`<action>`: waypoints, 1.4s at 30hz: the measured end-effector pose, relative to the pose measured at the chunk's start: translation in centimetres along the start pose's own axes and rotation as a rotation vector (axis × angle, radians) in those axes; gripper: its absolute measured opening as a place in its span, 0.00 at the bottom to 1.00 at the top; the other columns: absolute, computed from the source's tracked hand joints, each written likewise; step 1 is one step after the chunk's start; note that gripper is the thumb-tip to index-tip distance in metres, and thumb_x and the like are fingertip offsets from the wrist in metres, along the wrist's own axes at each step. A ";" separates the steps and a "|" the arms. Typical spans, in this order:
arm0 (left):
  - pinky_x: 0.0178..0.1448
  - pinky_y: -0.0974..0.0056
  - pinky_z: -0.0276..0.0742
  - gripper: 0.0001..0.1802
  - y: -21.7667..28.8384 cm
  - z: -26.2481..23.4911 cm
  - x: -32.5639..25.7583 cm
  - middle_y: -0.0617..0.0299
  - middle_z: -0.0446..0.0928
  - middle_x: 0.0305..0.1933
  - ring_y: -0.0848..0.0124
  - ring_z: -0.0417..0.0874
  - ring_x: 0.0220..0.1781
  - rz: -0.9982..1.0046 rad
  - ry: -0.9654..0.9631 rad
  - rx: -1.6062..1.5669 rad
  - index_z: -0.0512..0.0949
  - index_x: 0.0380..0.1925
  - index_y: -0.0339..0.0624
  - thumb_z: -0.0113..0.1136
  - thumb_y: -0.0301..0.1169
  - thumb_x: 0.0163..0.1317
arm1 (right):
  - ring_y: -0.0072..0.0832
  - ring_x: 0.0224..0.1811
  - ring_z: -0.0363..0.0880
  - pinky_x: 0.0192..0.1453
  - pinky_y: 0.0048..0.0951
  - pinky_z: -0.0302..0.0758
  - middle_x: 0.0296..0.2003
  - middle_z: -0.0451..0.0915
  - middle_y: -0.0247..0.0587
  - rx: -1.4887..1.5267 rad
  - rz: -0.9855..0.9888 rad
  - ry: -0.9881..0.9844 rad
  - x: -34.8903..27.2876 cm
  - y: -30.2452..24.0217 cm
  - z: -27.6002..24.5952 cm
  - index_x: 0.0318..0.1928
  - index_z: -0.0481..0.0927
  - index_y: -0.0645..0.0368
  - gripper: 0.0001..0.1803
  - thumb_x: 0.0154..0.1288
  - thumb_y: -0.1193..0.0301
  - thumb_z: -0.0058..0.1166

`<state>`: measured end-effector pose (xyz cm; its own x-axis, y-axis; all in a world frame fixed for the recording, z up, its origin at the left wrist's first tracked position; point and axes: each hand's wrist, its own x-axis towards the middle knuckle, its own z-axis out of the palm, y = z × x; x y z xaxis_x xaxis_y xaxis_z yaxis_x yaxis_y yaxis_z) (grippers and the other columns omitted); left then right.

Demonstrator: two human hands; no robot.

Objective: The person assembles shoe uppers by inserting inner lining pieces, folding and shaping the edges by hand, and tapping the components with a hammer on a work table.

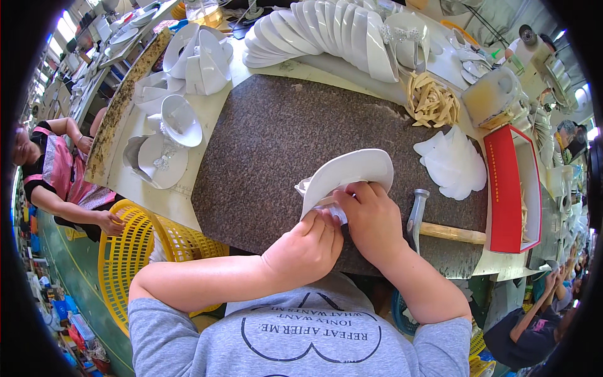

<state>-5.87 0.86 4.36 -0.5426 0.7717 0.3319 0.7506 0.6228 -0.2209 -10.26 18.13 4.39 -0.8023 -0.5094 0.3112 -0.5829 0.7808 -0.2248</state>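
Both my hands hold a white, curved shoe upper [352, 164] above the dark stone slab, close to its front edge. My left hand [306, 244] is closed, its fingertips pinching the near edge of the upper. On the right, the fingers of my right hand [372, 217] are bent over the same edge, gripping it close to the left fingertips. A small translucent piece shows between the two hands; its kind cannot be made out. Beside my right hand lies a hammer [417, 213] with a steel head and wooden handle.
The dark stone slab [270, 138] rests on a pale table. Behind it curves a row of nested white uppers [320, 38]; more uppers [182, 119] stand left. Tan strips [433, 100], thin white pieces [449, 162] and a red box [502, 188] are right. Yellow baskets [129, 251] and co-workers flank me.
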 end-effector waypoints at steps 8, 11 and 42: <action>0.58 0.54 0.74 0.15 -0.1 0.3 0.2 0.43 0.81 0.39 0.55 0.82 0.42 0.000 0.024 0.037 0.79 0.35 0.29 0.51 0.32 0.57 | 0.37 0.42 0.79 0.37 0.32 0.81 0.38 0.78 0.40 -0.001 -0.031 -0.013 0.0 0.2 0.0 0.39 0.81 0.59 0.13 0.50 0.71 0.59; 0.56 0.57 0.74 0.16 0.1 -0.2 0.6 0.43 0.81 0.42 0.59 0.81 0.42 -0.071 -0.017 0.000 0.79 0.37 0.31 0.52 0.33 0.55 | 0.36 0.42 0.79 0.38 0.33 0.81 0.38 0.78 0.40 -0.009 -0.044 -0.026 0.0 0.2 -0.1 0.39 0.81 0.59 0.14 0.50 0.70 0.59; 0.65 0.53 0.59 0.20 1.4 0.9 2.3 0.55 0.80 0.47 0.61 0.75 0.49 -0.067 -0.232 0.279 0.84 0.42 0.38 0.53 0.39 0.56 | 0.47 0.51 0.76 0.52 0.41 0.79 0.50 0.74 0.49 0.226 0.000 0.012 -2.6 1.2 -0.9 0.51 0.77 0.65 0.21 0.53 0.78 0.54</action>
<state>-6.40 3.68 3.95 -0.6824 0.7165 0.1444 0.5957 0.6597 -0.4582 -8.75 20.73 4.18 -0.8012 -0.5044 0.3219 -0.5983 0.6789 -0.4256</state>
